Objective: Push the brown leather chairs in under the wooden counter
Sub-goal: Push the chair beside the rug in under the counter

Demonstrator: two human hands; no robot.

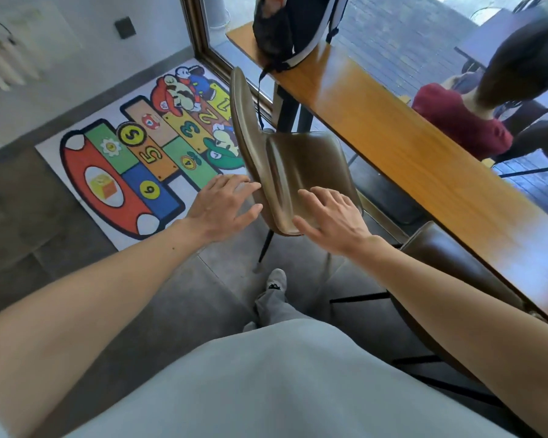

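Grey-tiled floor by window | near leather chair [450, 257] looks tucked under wooden counter [393, 128] | far leather chair [298, 172] not yet under | left hand [222, 210], right hand [332, 219] spread open at it, gripping nothing

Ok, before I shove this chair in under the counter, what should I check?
1. Hands placed: left hand and right hand are open at the chair; firm contact: cannot tell.
2. Facing: the seat points at the wooden counter: ok.
3. Tucked in: the seat sits outside the counter edge: not ok.
4. Snag: the backpack strap hangs off the counter beside the chair back: cannot tell.
5. Feet: the shoe is near the chair leg but apart: ok.
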